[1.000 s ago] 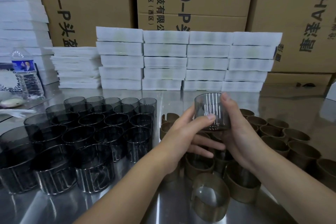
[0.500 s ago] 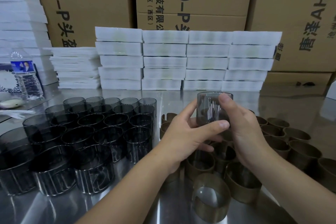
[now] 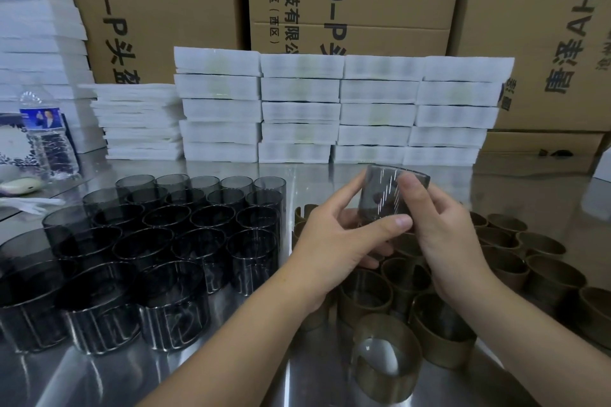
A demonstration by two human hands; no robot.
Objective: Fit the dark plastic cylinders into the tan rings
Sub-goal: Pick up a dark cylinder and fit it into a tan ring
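Both hands grip one dark cylinder (image 3: 383,195), held above the counter (image 3: 529,195) toward 3 o'clock of centre. The left hand (image 3: 334,241) lays its thumb across the lower front, and the right hand (image 3: 443,231) curls round the right side. Spare cylinders (image 3: 165,241) stand at 8 o'clock and tan rings (image 3: 545,277) at 4 o'clock. Whether a ring already sits on the hidden base I cannot tell. This looks like the fitting step, so next comes squaring it to a ring and pressing evenly.
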